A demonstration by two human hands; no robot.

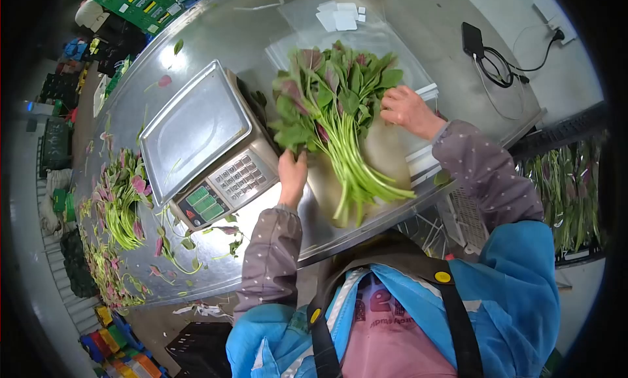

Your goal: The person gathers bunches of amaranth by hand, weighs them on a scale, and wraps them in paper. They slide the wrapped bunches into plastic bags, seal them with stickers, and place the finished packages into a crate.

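A bunch of leafy greens (340,109), green and purple leaves with long pale-green stems, lies on the metal table with its stems toward me. Clear plastic bags (409,60) are spread beneath and behind it. At the lower left edge of the leaves is my left hand (292,175), fingertips curled in against them and partly hidden. On the right side my right hand (411,111) has its fingers bent closed at the leaf edge. What either hand pinches, leaf or thin plastic, I cannot make out. Left of the bunch stands a weighing scale (196,126) with a bare metal pan.
Loose greens (124,211) and scattered leaves lie on the table's left side. White labels (340,17) rest on the bags at the back. A phone (472,39) with a black cable (500,70) sits back right. Green crates (134,5) stand beyond the table.
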